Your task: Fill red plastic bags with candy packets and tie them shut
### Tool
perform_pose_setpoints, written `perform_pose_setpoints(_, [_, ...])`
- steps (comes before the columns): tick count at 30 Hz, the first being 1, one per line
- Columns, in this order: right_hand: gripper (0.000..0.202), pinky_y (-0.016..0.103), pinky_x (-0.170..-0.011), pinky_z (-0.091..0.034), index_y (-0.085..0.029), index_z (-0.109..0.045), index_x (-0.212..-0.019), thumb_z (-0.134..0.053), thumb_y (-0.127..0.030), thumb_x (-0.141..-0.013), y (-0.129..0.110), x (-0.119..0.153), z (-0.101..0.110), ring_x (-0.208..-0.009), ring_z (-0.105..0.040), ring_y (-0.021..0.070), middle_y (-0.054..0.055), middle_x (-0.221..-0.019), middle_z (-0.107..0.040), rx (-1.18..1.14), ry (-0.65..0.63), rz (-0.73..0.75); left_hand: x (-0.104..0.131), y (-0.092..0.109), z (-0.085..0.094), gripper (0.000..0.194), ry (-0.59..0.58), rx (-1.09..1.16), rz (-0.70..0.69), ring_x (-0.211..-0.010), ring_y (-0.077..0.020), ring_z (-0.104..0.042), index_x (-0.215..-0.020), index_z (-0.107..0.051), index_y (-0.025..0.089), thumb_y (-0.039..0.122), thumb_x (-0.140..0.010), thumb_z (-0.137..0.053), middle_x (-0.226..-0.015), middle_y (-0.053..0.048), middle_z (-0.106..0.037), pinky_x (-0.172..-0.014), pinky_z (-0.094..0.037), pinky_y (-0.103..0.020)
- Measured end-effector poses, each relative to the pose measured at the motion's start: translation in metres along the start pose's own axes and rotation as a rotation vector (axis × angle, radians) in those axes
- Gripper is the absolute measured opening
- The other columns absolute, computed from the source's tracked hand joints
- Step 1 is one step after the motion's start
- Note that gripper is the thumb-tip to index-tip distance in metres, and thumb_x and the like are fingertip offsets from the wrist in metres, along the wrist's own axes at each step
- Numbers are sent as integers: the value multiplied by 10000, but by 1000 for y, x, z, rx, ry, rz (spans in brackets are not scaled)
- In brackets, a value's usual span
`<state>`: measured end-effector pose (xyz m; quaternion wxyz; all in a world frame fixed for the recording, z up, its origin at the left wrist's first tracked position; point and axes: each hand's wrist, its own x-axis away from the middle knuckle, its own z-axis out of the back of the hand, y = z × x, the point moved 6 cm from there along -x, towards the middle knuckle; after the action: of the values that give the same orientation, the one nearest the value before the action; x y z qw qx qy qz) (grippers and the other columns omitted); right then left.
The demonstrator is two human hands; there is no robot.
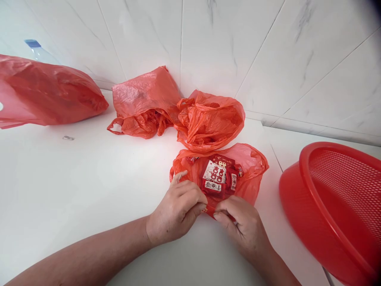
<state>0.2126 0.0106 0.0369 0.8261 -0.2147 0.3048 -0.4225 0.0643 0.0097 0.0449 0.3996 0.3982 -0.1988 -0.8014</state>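
Nearest the camera, the left hand [175, 210] and the right hand [241, 224] met at the near edge of a thin translucent red plastic bag of small red-and-white wrapped packets [222, 174]. Both hands were closed, thumbs against fingers, each pinching the film on its own side of the near edge, apparently so that the slack plastic could be gathered or parted there. The bag lay flat on the white counter [74, 178], just beyond the knuckles, and its packets showed through the film in a loose heap.

To the right, well apart from the hands, a red perforated plastic basket [336, 206] rested tilted, its open side turned toward the bag.

Just behind the held bag sat a crumpled orange-red plastic bag with an open mouth [208, 119], touching it; beside that lay a second crumpled red bag [143, 103]. Farther left lay a larger, fuller red bag [44, 91], with a clear bottle with a blue cap [37, 49] behind it against the white marbled tile wall [268, 47].
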Motion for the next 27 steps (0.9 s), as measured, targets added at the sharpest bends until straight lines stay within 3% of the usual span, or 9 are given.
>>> perform_pose_setpoints(5, [190, 257, -550, -392, -194, -624, -791, -490, -274, -899, 3, 0, 9, -571, -529, 131, 5, -630, -612, 73, 50, -7, -1, -2, 6, 152, 86, 2, -5, -679, -96, -565, -796, -534, 204, 83, -867, -476, -718, 45, -622, -1046, -265, -400])
perform_pose_setpoints(10, [131, 283, -642, -451, -176, -611, -967, -572, -225, -852, -3, -1, 4, -734, -570, 167, 42, -796, -649, 16, 56, 47, 0, 0, 3, 145, 53, -17, -21, -676, -101, -569, -775, -541, 202, 101, -866, -491, -715, 44, -632, -1036, -268, -395])
perform_pose_setpoints(13, [59, 274, -611, -428, -176, -597, -879, -541, -191, -868, -9, -1, -2, -688, -530, 153, 30, -737, -608, -29, 51, 63, 0, 1, 0, 155, 17, -30, -21, -667, -101, -565, -759, -556, 203, 112, -871, -499, -695, 48, -641, -1047, -247, -406])
perform_pose_setpoints(17, [157, 244, -552, -379, -181, -536, -741, -486, -139, -884, -9, -1, -2, -610, -475, 123, 2, -641, -533, -34, 87, 37, -1, -2, -3, 40, -19, -30, 2, -698, -118, -582, -851, -593, 198, 213, -869, -561, -729, 28, -663, -1049, -238, -425])
perform_pose_setpoints(20, [170, 232, -544, -376, -186, -516, -725, -482, -153, -889, -3, 1, 1, -597, -475, 111, -9, -635, -516, -41, 107, -17, -1, -4, -7, 208, -59, -32, 7, -714, -148, -586, -915, -599, 180, 355, -811, -642, -737, 7, -664, -1024, -275, -436])
perform_pose_setpoints(25, [181, 229, -539, -396, -195, -520, -719, -479, -182, -894, 2, 3, 2, -592, -495, 110, -14, -640, -528, -65, 112, -74, 1, -5, -10, 28, -97, -64, 14, -703, -134, -575, -841, -592, 184, 200, -851, -571, -712, 13, -654, -1014, -294, -411])
perform_pose_setpoints(27, [126, 230, -546, -419, -201, -551, -774, -493, -186, -885, 2, 3, 2, -618, -526, 120, -7, -678, -565, -69, 118, -83, 1, -5, -10, 45, -101, -73, 14, -704, -132, -571, -826, -587, 189, 181, -855, -553, -709, 14, -649, -1013, -296, -405])
